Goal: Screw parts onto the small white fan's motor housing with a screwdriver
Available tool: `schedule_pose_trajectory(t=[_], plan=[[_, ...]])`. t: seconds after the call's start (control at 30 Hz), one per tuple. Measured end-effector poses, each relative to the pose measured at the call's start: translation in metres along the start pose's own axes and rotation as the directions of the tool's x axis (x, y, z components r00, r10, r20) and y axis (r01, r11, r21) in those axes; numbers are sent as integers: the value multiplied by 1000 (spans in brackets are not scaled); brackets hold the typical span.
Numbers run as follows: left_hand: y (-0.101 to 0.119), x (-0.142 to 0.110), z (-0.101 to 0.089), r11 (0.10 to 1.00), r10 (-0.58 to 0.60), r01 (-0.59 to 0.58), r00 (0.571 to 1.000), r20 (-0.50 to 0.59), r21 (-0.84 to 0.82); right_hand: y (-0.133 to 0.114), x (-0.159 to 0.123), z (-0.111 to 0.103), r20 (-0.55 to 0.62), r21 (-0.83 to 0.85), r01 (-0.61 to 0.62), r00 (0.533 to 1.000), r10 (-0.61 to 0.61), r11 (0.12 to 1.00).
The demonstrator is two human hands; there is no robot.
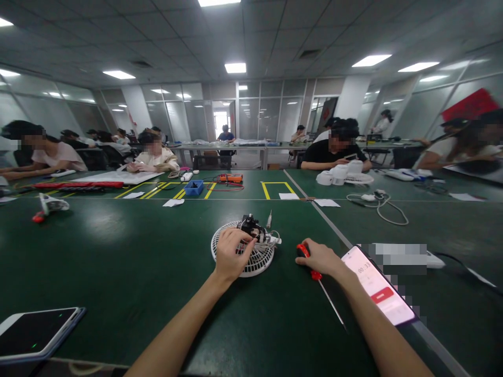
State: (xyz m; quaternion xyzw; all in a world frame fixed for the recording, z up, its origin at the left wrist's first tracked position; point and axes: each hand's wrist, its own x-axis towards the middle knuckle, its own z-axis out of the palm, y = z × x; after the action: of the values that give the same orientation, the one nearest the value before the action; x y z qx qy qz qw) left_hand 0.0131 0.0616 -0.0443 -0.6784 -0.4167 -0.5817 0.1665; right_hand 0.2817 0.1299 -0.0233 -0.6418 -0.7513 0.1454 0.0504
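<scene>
A glass-walled room (259,31) is lit by ceiling panels (236,68). The foreground is filled by a green desk (118,293), marked toward its far side with yellow tape (277,183). Near its middle a round white fan grille (257,265) is laid, topped by a black motor assembly (248,224). The two are held apart: the motor assembly is touched by the left hand (232,252), whether gripped cannot be told; to the right, a screwdriver (316,275) is clasped by the right hand (321,256).
</scene>
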Motion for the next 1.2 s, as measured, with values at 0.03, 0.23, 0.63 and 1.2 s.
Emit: schedule_pose_trajectory(t=[0.03, 0.23, 0.63, 1.2], plan=[[-1, 0, -1, 1000, -13, 13, 1000, 1, 5, -1, 0, -1, 3, 43, 0, 1000, -1, 999], [-1, 1, -6, 999, -50, 49, 999, -8, -14, -9, -2, -11, 28, 811, 4, 999, -47, 585], [2, -1, -2, 981, -95, 92, 995, -12, -170, -17, 8, -5, -70, 956, 115, 983, 171, -270], [1, -8, 3, 942, -231, 209, 971, -55, -264, -33, -2, -10, -48, 931, 143, 960, 276, -336]])
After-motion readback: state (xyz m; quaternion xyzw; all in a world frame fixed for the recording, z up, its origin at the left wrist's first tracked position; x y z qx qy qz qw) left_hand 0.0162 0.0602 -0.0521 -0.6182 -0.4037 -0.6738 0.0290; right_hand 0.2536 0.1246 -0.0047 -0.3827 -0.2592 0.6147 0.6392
